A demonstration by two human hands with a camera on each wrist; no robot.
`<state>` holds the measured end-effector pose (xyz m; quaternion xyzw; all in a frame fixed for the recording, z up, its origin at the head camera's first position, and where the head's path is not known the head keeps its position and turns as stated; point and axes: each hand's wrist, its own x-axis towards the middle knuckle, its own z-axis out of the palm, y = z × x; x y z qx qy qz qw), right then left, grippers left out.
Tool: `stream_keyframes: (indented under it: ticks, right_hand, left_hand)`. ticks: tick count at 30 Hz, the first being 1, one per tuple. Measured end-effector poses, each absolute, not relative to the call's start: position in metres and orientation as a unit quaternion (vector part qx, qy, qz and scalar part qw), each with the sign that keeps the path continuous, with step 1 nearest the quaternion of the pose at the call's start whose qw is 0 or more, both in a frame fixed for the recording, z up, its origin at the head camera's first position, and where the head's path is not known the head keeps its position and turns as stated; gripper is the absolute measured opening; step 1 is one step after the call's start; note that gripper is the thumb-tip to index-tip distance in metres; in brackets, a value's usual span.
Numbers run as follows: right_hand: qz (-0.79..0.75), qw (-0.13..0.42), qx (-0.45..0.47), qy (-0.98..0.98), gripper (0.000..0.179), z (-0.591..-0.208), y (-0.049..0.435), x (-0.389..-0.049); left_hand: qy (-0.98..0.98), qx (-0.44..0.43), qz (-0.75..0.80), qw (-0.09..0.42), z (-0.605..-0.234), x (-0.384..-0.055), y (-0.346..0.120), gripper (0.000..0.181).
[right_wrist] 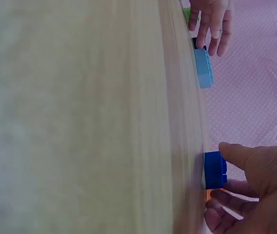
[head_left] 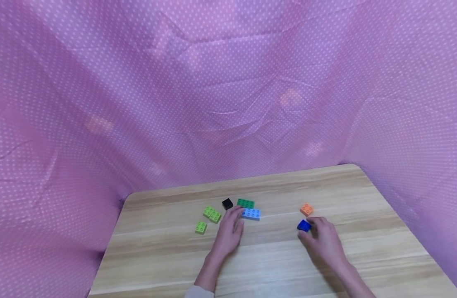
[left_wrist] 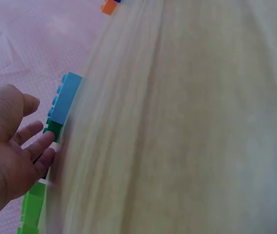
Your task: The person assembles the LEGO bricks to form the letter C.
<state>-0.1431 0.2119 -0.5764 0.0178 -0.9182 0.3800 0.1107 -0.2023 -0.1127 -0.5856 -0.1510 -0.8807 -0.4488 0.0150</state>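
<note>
My right hand [head_left: 326,240] has its thumb and index finger on opposite sides of a dark blue toy brick [head_left: 304,225], pinching it at the tabletop; the right wrist view shows the same brick [right_wrist: 214,170] between them. An orange brick [head_left: 307,209] lies just beyond those fingers. My left hand [head_left: 228,234] is held with loosely extended fingers at the left end of a light blue brick [head_left: 252,214], holding nothing. Behind that brick lies a dark green one [head_left: 246,203]. Whether the left fingertips touch either brick is hard to tell.
A black brick [head_left: 227,203] lies beyond the left hand. Several lime green bricks [head_left: 201,227] are to its left. The wooden table [head_left: 273,265] has rounded far corners, and pink dotted cloth [head_left: 221,103] hangs around it.
</note>
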Motion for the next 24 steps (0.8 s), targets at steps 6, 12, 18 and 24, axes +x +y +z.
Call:
stream_keyframes:
  ticks: [6,12,18,24]
  right_hand:
    - [0.365,0.12,0.022,-0.923,0.043,-0.581,0.212,-0.151]
    - [0.361,0.116,0.016,-0.925,0.041,-0.581,0.211,-0.154]
    - [0.365,0.116,0.025,-0.923,0.039,-0.581,0.207,-0.154]
    - [0.371,0.138,0.078,-0.915,0.037,-0.577,0.197,-0.149]
  left_hand:
    - [-0.885,-0.143,-0.443,0.021,-0.591,-0.209,-0.111,0.042]
    - [-0.892,-0.14,-0.428,0.037,-0.595,-0.216,-0.109,0.03]
    - [-0.904,-0.149,-0.398,0.051,-0.597,-0.218,-0.112,0.014]
    - [-0.896,-0.179,-0.406,0.029,-0.591,-0.208,-0.122,0.016]
